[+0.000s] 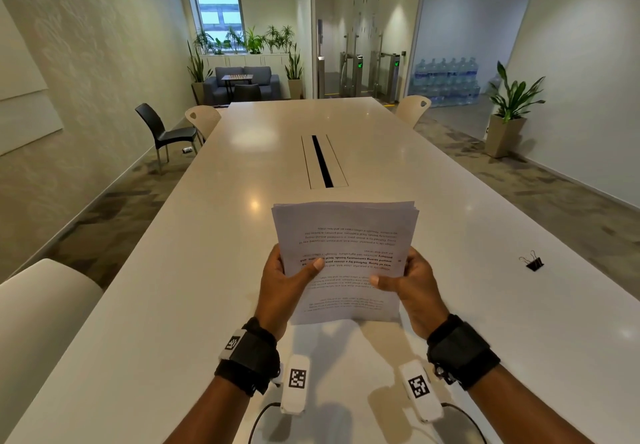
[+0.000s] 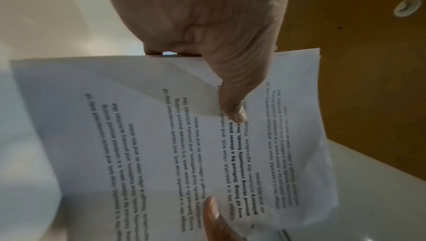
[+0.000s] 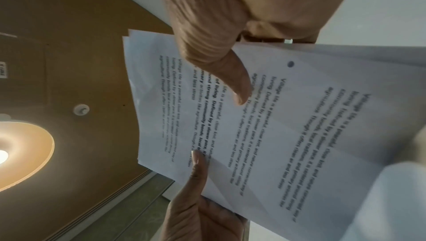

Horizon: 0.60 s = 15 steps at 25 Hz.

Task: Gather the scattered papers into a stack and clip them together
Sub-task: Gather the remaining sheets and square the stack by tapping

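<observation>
A stack of printed white papers (image 1: 346, 236) is held upright above the long white table (image 1: 173, 305), its sheets slightly out of line at the top edge. My left hand (image 1: 287, 277) grips the stack's left edge, thumb on the front sheet. My right hand (image 1: 405, 281) grips the right edge the same way. In the left wrist view the papers (image 2: 161, 144) fill the frame under my left thumb (image 2: 232, 102). The right wrist view shows the papers (image 3: 276, 126) under my right thumb (image 3: 237, 84). A black binder clip (image 1: 533, 263) lies on the table to the right, apart from both hands.
A cable slot (image 1: 322, 161) runs along the table's middle beyond the papers. Beige chairs stand at the near left (image 1: 41, 298) and at the far corners. A black chair (image 1: 162, 132) stands by the left wall.
</observation>
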Tool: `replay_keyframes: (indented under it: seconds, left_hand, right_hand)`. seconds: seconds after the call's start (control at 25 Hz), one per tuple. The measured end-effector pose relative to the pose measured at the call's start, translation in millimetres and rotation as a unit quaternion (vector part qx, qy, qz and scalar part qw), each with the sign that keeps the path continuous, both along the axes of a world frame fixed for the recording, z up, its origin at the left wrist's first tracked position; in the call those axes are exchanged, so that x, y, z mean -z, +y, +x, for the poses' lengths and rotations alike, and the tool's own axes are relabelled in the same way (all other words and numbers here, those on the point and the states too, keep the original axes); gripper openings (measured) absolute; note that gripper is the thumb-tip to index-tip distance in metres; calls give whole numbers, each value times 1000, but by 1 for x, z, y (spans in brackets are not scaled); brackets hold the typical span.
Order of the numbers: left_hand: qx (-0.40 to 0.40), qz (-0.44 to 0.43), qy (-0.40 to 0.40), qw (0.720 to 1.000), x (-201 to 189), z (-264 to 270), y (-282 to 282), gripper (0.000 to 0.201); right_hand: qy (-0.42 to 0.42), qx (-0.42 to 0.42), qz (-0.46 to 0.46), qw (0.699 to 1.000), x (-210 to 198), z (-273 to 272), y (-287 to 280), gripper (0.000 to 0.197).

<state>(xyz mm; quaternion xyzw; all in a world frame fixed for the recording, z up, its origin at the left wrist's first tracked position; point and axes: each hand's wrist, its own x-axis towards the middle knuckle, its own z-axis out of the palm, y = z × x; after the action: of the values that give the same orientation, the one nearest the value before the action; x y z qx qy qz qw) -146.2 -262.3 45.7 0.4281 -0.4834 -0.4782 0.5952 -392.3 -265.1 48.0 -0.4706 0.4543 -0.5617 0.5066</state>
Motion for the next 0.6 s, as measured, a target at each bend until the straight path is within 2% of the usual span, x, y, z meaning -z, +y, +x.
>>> replay_keyframes:
  seconds: [0.2,0.4,0.6]
  left_hand:
    - [-17,3,2,1000,13,-5,0,37]
    - [-6,2,11,1000,20,0,0,46]
    - [-13,11,15,1000,26,-4,2,39]
  right_hand:
    - [16,9,11,1000,7,14,6,50]
    - [13,3,13,1000,6,11,4,49]
    - [20,8,15,1000,8,15,5,47]
